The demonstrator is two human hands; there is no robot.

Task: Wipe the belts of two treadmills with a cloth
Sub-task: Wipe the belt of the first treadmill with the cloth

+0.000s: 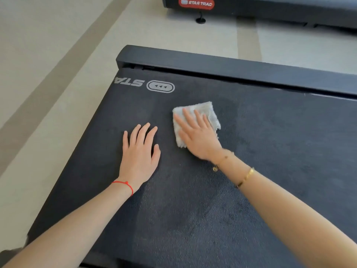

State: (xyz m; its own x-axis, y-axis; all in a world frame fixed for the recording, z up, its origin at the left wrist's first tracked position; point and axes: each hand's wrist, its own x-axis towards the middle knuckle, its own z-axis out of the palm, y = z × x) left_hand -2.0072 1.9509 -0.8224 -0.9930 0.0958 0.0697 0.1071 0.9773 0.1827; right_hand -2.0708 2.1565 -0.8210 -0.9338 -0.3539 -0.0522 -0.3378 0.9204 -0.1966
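A black treadmill belt fills most of the view, with a white logo near its far left end. On it lies a folded pale grey cloth. My right hand presses flat on the cloth, fingers spread and pointing away from me. My left hand rests flat on the bare belt to the left of the cloth, fingers apart, holding nothing. A darker band runs across the belt to the right of the cloth. A second treadmill with a red brand badge stands at the top.
The treadmill's dark side rail runs along the belt's far edge. Pale floor with darker stripes lies to the left and between the two machines. A small black foot stands under the far treadmill.
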